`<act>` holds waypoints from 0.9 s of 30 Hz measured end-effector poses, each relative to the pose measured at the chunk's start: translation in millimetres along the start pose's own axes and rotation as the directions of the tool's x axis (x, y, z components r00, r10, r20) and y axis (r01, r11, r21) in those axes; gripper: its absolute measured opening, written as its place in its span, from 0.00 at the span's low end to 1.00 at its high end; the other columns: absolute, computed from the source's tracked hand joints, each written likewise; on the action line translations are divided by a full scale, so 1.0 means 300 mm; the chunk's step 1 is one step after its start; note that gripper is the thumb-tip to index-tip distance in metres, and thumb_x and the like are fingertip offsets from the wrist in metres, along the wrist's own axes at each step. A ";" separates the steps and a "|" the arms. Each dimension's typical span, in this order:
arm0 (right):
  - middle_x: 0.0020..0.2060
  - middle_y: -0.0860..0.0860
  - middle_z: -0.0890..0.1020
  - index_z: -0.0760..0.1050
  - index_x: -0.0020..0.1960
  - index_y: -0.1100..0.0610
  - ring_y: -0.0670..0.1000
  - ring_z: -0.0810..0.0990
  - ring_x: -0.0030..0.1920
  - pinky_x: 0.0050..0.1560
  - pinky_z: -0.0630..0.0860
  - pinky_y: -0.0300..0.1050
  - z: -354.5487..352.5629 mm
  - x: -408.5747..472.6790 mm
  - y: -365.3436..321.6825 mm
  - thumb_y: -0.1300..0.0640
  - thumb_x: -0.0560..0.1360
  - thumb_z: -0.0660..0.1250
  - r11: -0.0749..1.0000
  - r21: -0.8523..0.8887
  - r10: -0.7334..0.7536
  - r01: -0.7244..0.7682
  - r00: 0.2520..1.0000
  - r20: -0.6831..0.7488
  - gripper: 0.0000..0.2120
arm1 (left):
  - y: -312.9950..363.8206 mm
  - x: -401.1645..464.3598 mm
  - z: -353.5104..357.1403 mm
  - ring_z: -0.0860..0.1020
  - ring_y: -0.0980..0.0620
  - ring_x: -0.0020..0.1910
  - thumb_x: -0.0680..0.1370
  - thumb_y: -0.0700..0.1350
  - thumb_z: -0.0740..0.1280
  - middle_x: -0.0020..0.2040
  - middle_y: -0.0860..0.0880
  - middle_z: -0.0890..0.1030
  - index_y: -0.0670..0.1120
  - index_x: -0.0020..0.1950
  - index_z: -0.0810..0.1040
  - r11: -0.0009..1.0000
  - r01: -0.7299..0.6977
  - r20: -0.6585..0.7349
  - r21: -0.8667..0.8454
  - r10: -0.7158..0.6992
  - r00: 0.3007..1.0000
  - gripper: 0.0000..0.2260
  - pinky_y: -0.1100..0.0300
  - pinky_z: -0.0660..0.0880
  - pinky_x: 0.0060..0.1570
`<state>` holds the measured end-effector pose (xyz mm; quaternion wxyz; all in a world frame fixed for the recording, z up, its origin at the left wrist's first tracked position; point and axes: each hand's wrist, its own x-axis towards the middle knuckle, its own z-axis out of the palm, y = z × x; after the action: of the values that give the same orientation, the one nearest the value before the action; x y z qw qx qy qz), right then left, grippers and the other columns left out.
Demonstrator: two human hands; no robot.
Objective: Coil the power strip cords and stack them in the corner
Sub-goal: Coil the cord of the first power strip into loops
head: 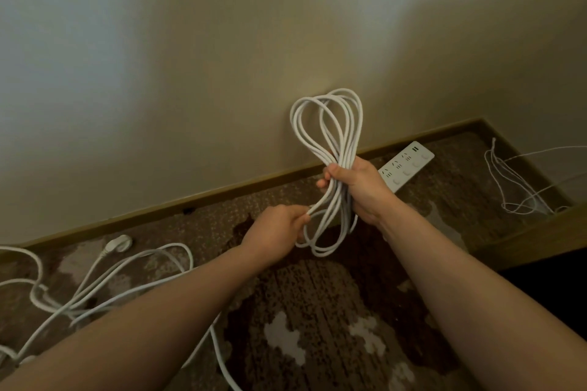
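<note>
My right hand (357, 187) grips the middle of a white cord coil (327, 124), whose loops rise above the fist and hang below it. My left hand (279, 225) pinches a strand of the same cord just left of the lower loops. The white power strip (408, 168) lies on the carpet behind my right hand, close to the baseboard. More loose white cord (111, 276) sprawls over the carpet at the left, ending in a white plug (119, 244) near the wall.
A beige wall (222, 57) with a brown baseboard (190, 203) runs across the back and turns into a corner at the right. Thin white wires (514, 187) lie tangled in that corner. The floor is patterned brown carpet (317, 311).
</note>
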<state>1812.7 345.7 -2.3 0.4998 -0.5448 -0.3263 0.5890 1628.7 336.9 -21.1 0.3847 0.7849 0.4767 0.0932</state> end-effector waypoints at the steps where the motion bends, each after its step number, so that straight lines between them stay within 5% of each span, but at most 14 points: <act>1: 0.32 0.51 0.79 0.74 0.50 0.60 0.51 0.81 0.34 0.44 0.81 0.49 0.004 -0.001 0.001 0.65 0.80 0.62 1.000 0.003 -0.012 0.012 1.000 0.016 0.03 | -0.002 0.003 0.004 0.75 0.61 0.29 0.80 0.47 0.60 0.30 0.55 0.78 0.56 0.37 0.76 1.000 0.003 -0.007 0.004 -0.003 1.000 0.13 0.59 0.70 0.35; 3: 0.32 0.51 0.78 0.73 0.53 0.59 0.50 0.78 0.32 0.43 0.80 0.50 0.016 -0.005 -0.001 0.65 0.81 0.61 0.998 -0.024 -0.049 0.050 0.997 0.052 0.04 | 0.000 0.010 0.013 0.74 0.60 0.30 0.80 0.47 0.60 0.30 0.54 0.78 0.54 0.33 0.74 1.000 0.004 -0.003 0.002 -0.004 1.000 0.15 0.60 0.68 0.36; 7: 0.33 0.52 0.75 0.71 0.56 0.57 0.47 0.75 0.29 0.33 0.77 0.41 0.027 -0.018 -0.007 0.66 0.82 0.59 0.974 -0.173 -0.139 0.145 0.989 0.050 0.06 | -0.025 0.007 0.002 0.75 0.59 0.29 0.80 0.49 0.59 0.32 0.52 0.79 0.49 0.43 0.79 0.998 0.024 0.086 -0.049 -0.019 0.996 0.12 0.60 0.71 0.36; 15: 0.32 0.49 0.78 0.76 0.56 0.52 0.45 0.75 0.29 0.31 0.75 0.38 -0.115 0.028 -0.060 0.61 0.81 0.62 0.971 -0.217 -0.157 0.104 0.957 -0.243 0.07 | -0.163 -0.033 -0.088 0.71 0.57 0.29 0.81 0.47 0.60 0.29 0.54 0.74 0.54 0.47 0.81 0.969 0.165 0.199 -0.183 -0.128 0.972 0.10 0.63 0.68 0.34; 19: 0.28 0.47 0.77 0.76 0.51 0.54 0.45 0.74 0.25 0.31 0.73 0.41 -0.191 0.068 -0.065 0.63 0.80 0.62 0.986 -0.112 -0.159 0.124 0.898 -0.409 0.06 | -0.268 -0.056 -0.182 0.68 0.61 0.23 0.80 0.43 0.62 0.26 0.55 0.73 0.44 0.51 0.82 0.913 0.283 0.156 -0.293 -0.246 0.957 0.09 0.69 0.64 0.26; 22: 0.30 0.48 0.78 0.75 0.54 0.56 0.47 0.76 0.28 0.35 0.77 0.45 -0.184 0.070 -0.036 0.62 0.81 0.62 0.994 0.048 -0.072 0.094 0.938 -0.340 0.06 | -0.291 -0.058 -0.198 0.68 0.61 0.25 0.79 0.44 0.64 0.24 0.57 0.74 0.48 0.45 0.83 0.953 0.244 0.100 -0.181 -0.229 0.968 0.08 0.68 0.63 0.27; 27: 0.35 0.52 0.78 0.74 0.56 0.58 0.49 0.76 0.31 0.38 0.79 0.48 -0.145 0.053 -0.033 0.64 0.80 0.62 0.980 0.194 -0.013 0.036 0.993 -0.120 0.06 | -0.249 -0.050 -0.127 0.79 0.53 0.44 0.79 0.47 0.64 0.45 0.50 0.83 0.50 0.47 0.83 0.990 0.140 0.213 0.020 -0.141 0.967 0.08 0.59 0.72 0.46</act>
<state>1858.7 356.7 -6.5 0.5768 -0.5226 -0.2433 0.5788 1550.7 362.9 -43.6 0.4374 0.7555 0.4873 -0.0202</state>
